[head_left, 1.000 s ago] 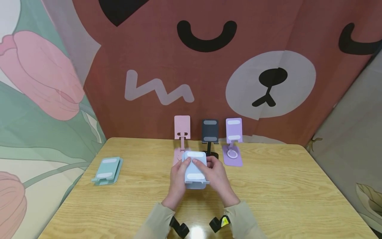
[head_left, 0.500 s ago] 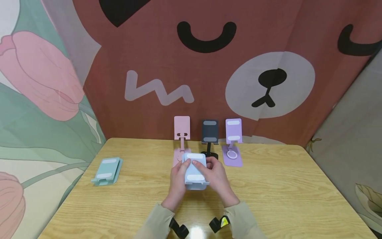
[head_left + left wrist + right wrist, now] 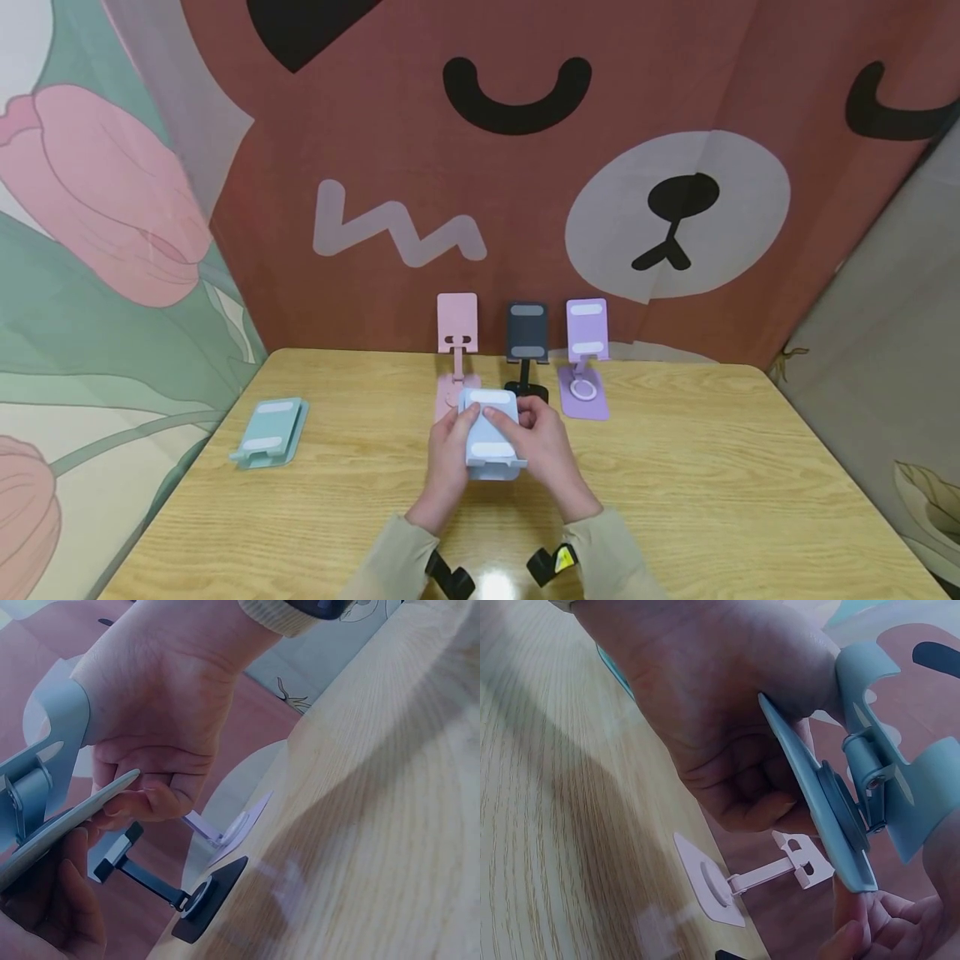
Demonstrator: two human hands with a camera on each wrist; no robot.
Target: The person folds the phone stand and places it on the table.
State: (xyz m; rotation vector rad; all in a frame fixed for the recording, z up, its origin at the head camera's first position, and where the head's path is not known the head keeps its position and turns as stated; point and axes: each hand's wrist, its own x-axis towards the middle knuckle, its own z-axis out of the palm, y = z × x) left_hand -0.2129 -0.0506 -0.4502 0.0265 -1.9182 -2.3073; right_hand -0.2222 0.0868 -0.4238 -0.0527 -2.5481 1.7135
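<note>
Both hands grip a light blue folding phone stand [image 3: 491, 429] above the middle of the table. My left hand [image 3: 448, 450] holds its left edge, and my right hand [image 3: 547, 442] its right edge, thumbs on the front plate and fingers curled behind. In the right wrist view the stand's base plate [image 3: 817, 795] and hinge [image 3: 866, 776] show, with the two plates folded near each other and a gap between. Behind it stand an unfolded pink phone stand [image 3: 457, 321], a black one [image 3: 527, 332] and a purple one [image 3: 587, 331]. The pink stand's base is partly hidden.
A folded teal phone stand [image 3: 270, 432] lies at the left of the wooden table [image 3: 712, 483]. A brown bear-print curtain [image 3: 375, 308] hangs right behind the table's far edge, with other printed cloths at both sides.
Both hands keep their grip on the light blue phone stand. It sits slightly lower in the head view, as does the whole scene. The other stands stay in place.
</note>
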